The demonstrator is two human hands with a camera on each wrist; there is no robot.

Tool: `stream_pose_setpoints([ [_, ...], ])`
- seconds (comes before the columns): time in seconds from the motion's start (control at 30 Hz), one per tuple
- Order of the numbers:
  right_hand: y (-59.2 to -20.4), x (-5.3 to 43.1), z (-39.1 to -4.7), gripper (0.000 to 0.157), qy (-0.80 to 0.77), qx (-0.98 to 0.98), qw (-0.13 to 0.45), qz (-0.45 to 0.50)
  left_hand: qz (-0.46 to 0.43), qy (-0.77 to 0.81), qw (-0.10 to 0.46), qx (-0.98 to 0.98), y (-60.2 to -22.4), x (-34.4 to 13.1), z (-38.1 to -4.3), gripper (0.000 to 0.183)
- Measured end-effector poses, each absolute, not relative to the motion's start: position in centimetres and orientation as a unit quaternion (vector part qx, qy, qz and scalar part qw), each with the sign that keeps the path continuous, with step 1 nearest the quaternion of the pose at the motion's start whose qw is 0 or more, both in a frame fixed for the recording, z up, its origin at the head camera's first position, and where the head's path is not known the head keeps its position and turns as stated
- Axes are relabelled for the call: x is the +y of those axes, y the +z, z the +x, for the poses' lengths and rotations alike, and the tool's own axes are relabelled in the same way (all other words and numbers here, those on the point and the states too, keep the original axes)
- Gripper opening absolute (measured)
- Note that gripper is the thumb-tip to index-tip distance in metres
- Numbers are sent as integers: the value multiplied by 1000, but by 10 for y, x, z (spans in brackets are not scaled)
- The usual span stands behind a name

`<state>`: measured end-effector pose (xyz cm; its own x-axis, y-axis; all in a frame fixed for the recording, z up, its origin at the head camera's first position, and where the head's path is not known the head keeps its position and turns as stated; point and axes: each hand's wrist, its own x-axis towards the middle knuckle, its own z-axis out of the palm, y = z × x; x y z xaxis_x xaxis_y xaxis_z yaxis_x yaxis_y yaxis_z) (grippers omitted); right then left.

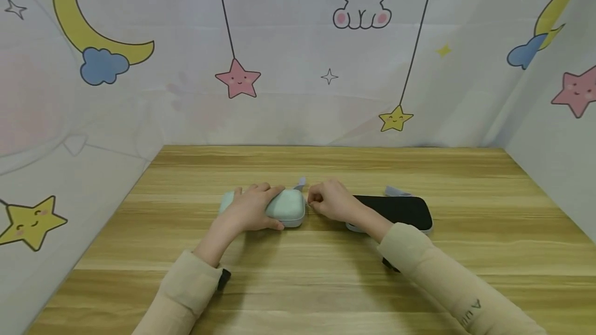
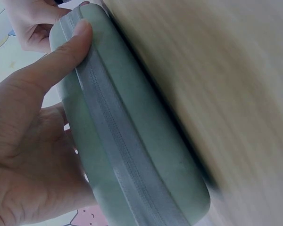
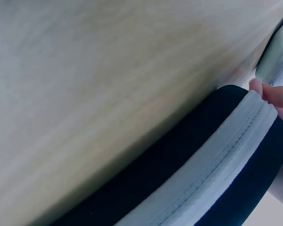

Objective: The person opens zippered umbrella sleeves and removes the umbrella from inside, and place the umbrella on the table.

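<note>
A mint-green zip case (image 1: pixel 289 207) lies on the table with a grey zip band along its side. My left hand (image 1: pixel 253 206) grips it from above, fingers over the far side; in the left wrist view the thumb (image 2: pixel 66 55) presses on the zip band. At the case's right end, my right hand (image 1: pixel 332 200) has its thumb and forefinger pinched together on the zipper pull, which the fingers mostly hide. In the right wrist view, the fingertips (image 3: pixel 256 86) show past a black case's end, with the green case (image 3: pixel 277 52) just beyond.
A black zip case (image 1: pixel 402 211) with a pale zip band lies under and beside my right forearm. Grey fabric loops (image 1: pixel 397 191) stick out behind both cases. Around the wooden table (image 1: pixel 298 283) hangs a printed cloth (image 1: pixel 288 112) at the back and sides.
</note>
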<state>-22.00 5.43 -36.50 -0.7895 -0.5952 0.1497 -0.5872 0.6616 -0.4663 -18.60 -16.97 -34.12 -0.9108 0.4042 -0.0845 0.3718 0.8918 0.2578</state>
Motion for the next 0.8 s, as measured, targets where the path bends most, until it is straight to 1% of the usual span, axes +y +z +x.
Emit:
stream_pose_setpoints([
  [0.8,-370,55,-211,8,-236,915,-25,-325,200,115,64,971,-341,-168,-186,87],
])
